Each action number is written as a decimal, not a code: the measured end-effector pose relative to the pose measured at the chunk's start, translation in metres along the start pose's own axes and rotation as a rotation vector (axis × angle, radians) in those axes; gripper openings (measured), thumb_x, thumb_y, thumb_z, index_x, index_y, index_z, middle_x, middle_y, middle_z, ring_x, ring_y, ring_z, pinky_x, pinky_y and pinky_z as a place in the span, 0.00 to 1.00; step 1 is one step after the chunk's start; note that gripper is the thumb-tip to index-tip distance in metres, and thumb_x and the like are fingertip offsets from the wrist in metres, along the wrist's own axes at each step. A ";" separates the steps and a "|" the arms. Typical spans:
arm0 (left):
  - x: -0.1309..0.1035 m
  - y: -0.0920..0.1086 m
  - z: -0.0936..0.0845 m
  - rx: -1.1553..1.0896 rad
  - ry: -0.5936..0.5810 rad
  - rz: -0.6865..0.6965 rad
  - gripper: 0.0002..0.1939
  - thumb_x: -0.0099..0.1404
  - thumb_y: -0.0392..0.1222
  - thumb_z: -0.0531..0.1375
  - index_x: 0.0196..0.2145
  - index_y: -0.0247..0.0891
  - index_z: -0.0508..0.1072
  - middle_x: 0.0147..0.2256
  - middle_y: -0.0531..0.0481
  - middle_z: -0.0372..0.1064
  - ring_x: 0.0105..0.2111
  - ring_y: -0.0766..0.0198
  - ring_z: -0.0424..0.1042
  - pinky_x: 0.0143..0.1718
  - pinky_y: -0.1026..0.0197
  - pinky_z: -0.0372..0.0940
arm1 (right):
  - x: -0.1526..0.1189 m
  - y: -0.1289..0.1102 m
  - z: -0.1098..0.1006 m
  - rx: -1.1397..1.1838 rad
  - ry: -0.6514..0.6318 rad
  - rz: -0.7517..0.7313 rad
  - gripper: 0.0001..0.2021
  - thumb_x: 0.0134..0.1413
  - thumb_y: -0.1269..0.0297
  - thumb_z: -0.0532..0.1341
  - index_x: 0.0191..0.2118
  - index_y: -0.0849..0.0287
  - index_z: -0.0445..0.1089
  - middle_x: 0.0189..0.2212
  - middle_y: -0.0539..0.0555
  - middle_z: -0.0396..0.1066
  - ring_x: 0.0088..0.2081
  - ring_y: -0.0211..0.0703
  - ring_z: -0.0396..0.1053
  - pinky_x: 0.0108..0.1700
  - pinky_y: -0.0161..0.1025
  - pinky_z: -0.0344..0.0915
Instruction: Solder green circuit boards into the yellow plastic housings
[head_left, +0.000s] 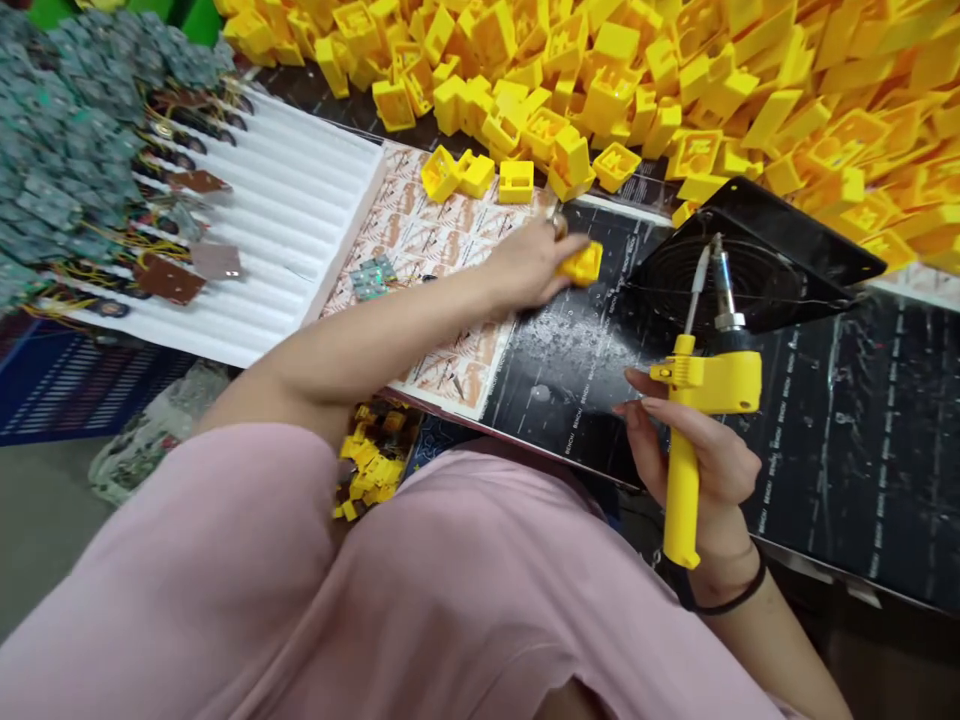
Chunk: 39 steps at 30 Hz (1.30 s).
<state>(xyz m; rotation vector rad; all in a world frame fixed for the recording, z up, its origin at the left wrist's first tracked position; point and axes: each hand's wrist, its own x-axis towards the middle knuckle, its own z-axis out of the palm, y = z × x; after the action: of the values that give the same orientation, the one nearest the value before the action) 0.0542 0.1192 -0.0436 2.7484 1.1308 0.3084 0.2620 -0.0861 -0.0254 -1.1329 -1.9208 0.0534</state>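
Yellow cup (590, 264) pinched in left hand (529, 264); right hand (705, 450) loosely curled round iron (720, 382); if hot, twelve-o'clock tip (724, 275) might scorch fan (784, 250).

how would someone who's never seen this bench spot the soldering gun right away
Across the far side of the bench lies a big heap of yellow plastic parts, with a black fan in front. At the fan's near edge, in the right grip, is the soldering gun: unlike the small, boxy parts, it has a long handle and two slender prongs.
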 end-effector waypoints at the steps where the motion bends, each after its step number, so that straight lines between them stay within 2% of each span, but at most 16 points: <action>1: -0.024 0.010 -0.006 -0.015 -0.056 0.045 0.25 0.70 0.42 0.57 0.63 0.36 0.68 0.55 0.34 0.68 0.54 0.46 0.70 0.54 0.46 0.68 | 0.001 0.001 0.001 0.015 -0.017 0.011 0.25 0.52 0.79 0.70 0.54 0.54 0.69 0.45 0.56 0.81 0.41 0.46 0.81 0.42 0.38 0.78; 3: -0.072 0.029 -0.021 -0.033 -0.105 0.099 0.25 0.73 0.47 0.55 0.63 0.33 0.67 0.55 0.32 0.69 0.53 0.45 0.71 0.56 0.43 0.68 | 0.002 0.001 0.004 0.046 -0.062 0.051 0.25 0.53 0.77 0.70 0.55 0.54 0.68 0.47 0.56 0.80 0.43 0.44 0.81 0.46 0.38 0.77; 5: -0.114 0.041 -0.036 -0.122 -0.077 0.108 0.37 0.72 0.55 0.56 0.69 0.28 0.56 0.61 0.27 0.64 0.59 0.43 0.68 0.60 0.42 0.67 | 0.005 0.000 0.010 0.037 -0.108 0.093 0.23 0.55 0.71 0.71 0.55 0.55 0.68 0.49 0.57 0.79 0.44 0.44 0.80 0.48 0.38 0.76; 7: -0.143 0.044 -0.048 -0.204 -0.127 0.150 0.34 0.73 0.48 0.55 0.70 0.27 0.54 0.65 0.28 0.62 0.64 0.46 0.64 0.64 0.45 0.64 | 0.009 -0.003 0.017 -0.038 -0.141 0.088 0.23 0.56 0.61 0.72 0.55 0.56 0.67 0.48 0.57 0.79 0.45 0.47 0.80 0.47 0.40 0.76; 10: -0.162 0.043 -0.061 -0.076 -0.250 0.212 0.26 0.71 0.36 0.53 0.66 0.38 0.65 0.63 0.35 0.67 0.63 0.45 0.68 0.60 0.43 0.67 | 0.023 -0.009 0.030 -0.235 -0.184 -0.003 0.25 0.57 0.49 0.69 0.54 0.58 0.67 0.43 0.59 0.79 0.40 0.50 0.78 0.42 0.43 0.73; 13: -0.162 0.046 -0.069 0.125 -0.363 0.128 0.24 0.70 0.36 0.56 0.63 0.41 0.69 0.63 0.36 0.66 0.55 0.45 0.75 0.50 0.48 0.72 | 0.040 -0.017 0.046 -0.438 -0.219 -0.077 0.23 0.61 0.48 0.65 0.53 0.59 0.68 0.38 0.59 0.78 0.38 0.52 0.75 0.38 0.44 0.70; 16: -0.155 0.050 -0.070 0.235 -0.385 -0.144 0.26 0.71 0.48 0.59 0.62 0.31 0.68 0.63 0.29 0.64 0.48 0.47 0.78 0.41 0.54 0.72 | 0.052 -0.021 0.061 -0.545 -0.264 -0.090 0.18 0.63 0.52 0.64 0.51 0.58 0.70 0.35 0.59 0.77 0.39 0.54 0.73 0.33 0.43 0.64; 19: -0.150 0.050 -0.070 0.286 -0.358 -0.312 0.37 0.72 0.61 0.56 0.66 0.28 0.62 0.51 0.32 0.75 0.45 0.45 0.78 0.39 0.53 0.71 | 0.052 -0.019 0.066 -0.460 -0.332 -0.059 0.12 0.64 0.60 0.62 0.51 0.55 0.69 0.38 0.58 0.76 0.42 0.54 0.73 0.32 0.41 0.63; 22: -0.153 0.041 -0.079 0.248 -0.433 -0.284 0.46 0.70 0.69 0.54 0.73 0.35 0.51 0.43 0.39 0.78 0.44 0.46 0.78 0.40 0.54 0.69 | 0.043 -0.014 0.054 -0.102 -0.428 -0.098 0.15 0.64 0.68 0.60 0.56 0.55 0.65 0.41 0.55 0.75 0.44 0.48 0.74 0.40 0.39 0.69; 24: -0.159 0.030 -0.089 0.217 -0.505 -0.210 0.45 0.68 0.69 0.56 0.73 0.41 0.53 0.48 0.40 0.77 0.48 0.47 0.77 0.44 0.55 0.69 | 0.037 -0.012 0.043 0.063 -0.481 -0.116 0.19 0.64 0.68 0.62 0.58 0.55 0.63 0.44 0.55 0.75 0.45 0.46 0.74 0.45 0.40 0.72; 26: -0.163 0.016 -0.096 0.192 -0.496 -0.078 0.41 0.68 0.63 0.60 0.71 0.42 0.56 0.60 0.37 0.69 0.57 0.45 0.72 0.53 0.52 0.66 | 0.030 -0.011 0.035 0.067 -0.481 -0.083 0.24 0.62 0.63 0.66 0.60 0.54 0.62 0.48 0.58 0.75 0.47 0.50 0.75 0.47 0.43 0.73; 28: -0.165 0.005 -0.095 0.143 -0.435 0.098 0.36 0.70 0.51 0.61 0.71 0.40 0.57 0.69 0.37 0.58 0.66 0.46 0.62 0.61 0.52 0.61 | 0.025 -0.010 0.033 0.031 -0.432 -0.039 0.28 0.59 0.58 0.69 0.61 0.54 0.61 0.50 0.59 0.75 0.48 0.53 0.76 0.46 0.45 0.74; 30: -0.163 0.001 -0.086 0.076 -0.400 0.205 0.30 0.72 0.40 0.57 0.69 0.38 0.59 0.68 0.39 0.60 0.67 0.51 0.62 0.63 0.54 0.59 | 0.021 -0.010 0.036 0.023 -0.390 -0.025 0.28 0.59 0.59 0.68 0.62 0.52 0.61 0.49 0.58 0.76 0.45 0.51 0.78 0.44 0.44 0.75; 34: -0.151 0.025 -0.058 0.062 -0.292 0.020 0.28 0.72 0.47 0.60 0.65 0.35 0.66 0.58 0.38 0.73 0.54 0.50 0.74 0.55 0.51 0.64 | 0.019 -0.009 0.038 0.078 -0.392 -0.020 0.25 0.61 0.66 0.66 0.62 0.49 0.61 0.52 0.57 0.76 0.50 0.50 0.78 0.47 0.42 0.77; 36: -0.143 0.043 -0.045 0.079 -0.225 -0.068 0.30 0.71 0.50 0.62 0.65 0.34 0.67 0.57 0.38 0.74 0.53 0.48 0.74 0.54 0.50 0.64 | 0.021 -0.007 0.036 0.113 -0.399 -0.033 0.27 0.60 0.67 0.66 0.63 0.49 0.60 0.55 0.58 0.75 0.54 0.51 0.76 0.51 0.43 0.77; 39: -0.137 0.054 -0.035 0.076 -0.130 -0.062 0.31 0.72 0.52 0.60 0.66 0.32 0.65 0.60 0.37 0.70 0.58 0.47 0.70 0.57 0.48 0.63 | 0.028 -0.002 0.034 0.137 -0.418 -0.084 0.28 0.60 0.69 0.66 0.63 0.47 0.60 0.53 0.58 0.76 0.49 0.50 0.79 0.47 0.41 0.78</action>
<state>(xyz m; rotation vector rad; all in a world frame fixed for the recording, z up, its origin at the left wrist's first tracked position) -0.0129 -0.0136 -0.0158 2.7448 1.2142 0.0798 0.2310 -0.0548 -0.0270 -1.0041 -2.2892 0.3973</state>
